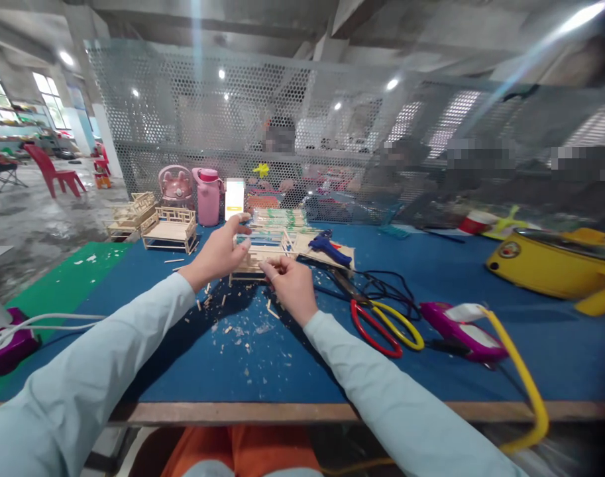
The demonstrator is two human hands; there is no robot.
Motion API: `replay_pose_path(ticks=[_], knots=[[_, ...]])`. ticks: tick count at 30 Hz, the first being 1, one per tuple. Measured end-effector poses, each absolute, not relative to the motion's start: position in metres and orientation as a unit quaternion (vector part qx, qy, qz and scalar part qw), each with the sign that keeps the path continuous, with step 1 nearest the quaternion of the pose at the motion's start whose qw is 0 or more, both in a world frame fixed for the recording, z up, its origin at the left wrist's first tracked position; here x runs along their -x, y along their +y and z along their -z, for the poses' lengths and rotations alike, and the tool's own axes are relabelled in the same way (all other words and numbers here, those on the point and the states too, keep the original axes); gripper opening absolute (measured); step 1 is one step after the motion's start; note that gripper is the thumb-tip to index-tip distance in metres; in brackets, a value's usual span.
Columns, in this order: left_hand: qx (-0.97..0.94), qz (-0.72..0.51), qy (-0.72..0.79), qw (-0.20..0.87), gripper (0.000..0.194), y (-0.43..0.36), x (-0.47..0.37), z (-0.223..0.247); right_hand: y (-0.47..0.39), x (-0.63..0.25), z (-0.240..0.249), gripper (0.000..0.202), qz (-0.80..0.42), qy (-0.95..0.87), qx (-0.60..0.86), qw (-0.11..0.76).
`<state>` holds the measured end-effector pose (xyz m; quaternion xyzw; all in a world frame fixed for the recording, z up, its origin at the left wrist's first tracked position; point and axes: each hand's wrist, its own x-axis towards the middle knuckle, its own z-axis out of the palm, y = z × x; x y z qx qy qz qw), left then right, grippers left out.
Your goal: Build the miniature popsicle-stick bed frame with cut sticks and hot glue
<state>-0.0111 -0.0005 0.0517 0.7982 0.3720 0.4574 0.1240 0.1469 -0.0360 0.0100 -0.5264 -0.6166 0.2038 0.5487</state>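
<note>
With small work like this, I'd say the far hand's job is to steady and the near one's to place: I should keep the frame [251, 265] flat on the table [302, 371], press lightly so the thin rails don't bow, and check that each joint sits square before easing off. My left hand [219, 252] is half open at the frame's left, forefinger reaching past it and thumb set apart from that finger, its tip by the rails; I see no closed grip there. My right hand [293, 283] is drawn into a pinch, thumb and forefinger together at the frame's near right part, seemingly on a bit of it, though the fingertips hide just which bit. So the frame sits between my two hands, with scraps [240, 328] strewn on my side of it, which I'd best keep from getting under its feet. The glue gun [327, 246] lies beyond my right hand, to its right, and the scissors [385, 329] rest nearer me, right of that same hand
</note>
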Motion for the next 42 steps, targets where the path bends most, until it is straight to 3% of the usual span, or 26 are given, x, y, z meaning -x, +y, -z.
replay_pose_path(ticks=[5, 14, 17, 23, 36, 42], knots=[[-0.790, -0.515, 0.325, 0.068, 0.033, -0.018, -0.004, -0.042, -0.044, -0.151, -0.019, 0.021, -0.067, -0.653, 0.520, 0.547], [-0.632, -0.544, 0.303, 0.461, 0.020, -0.037, -0.011, -0.018, -0.056, -0.149, -0.015, 0.017, -0.020, -0.717, 0.484, 0.501], [-0.604, -0.524, 0.301, 0.520, 0.020, -0.032, -0.007, -0.017, -0.057, -0.149, -0.013, 0.024, -0.025, -0.737, 0.476, 0.479], [-0.644, -0.551, 0.339, 0.409, 0.015, -0.037, 0.001, -0.010, -0.063, -0.156, -0.013, 0.022, -0.042, -0.770, 0.479, 0.419], [-0.707, -0.449, 0.336, 0.431, 0.014, -0.043, 0.002, 0.001, -0.063, -0.154, -0.006, 0.019, -0.079, -0.802, 0.462, 0.370], [-0.721, -0.493, 0.357, 0.331, 0.029, -0.050, 0.004, -0.003, -0.060, -0.155, -0.004, 0.019, -0.082, -0.765, 0.504, 0.391]])
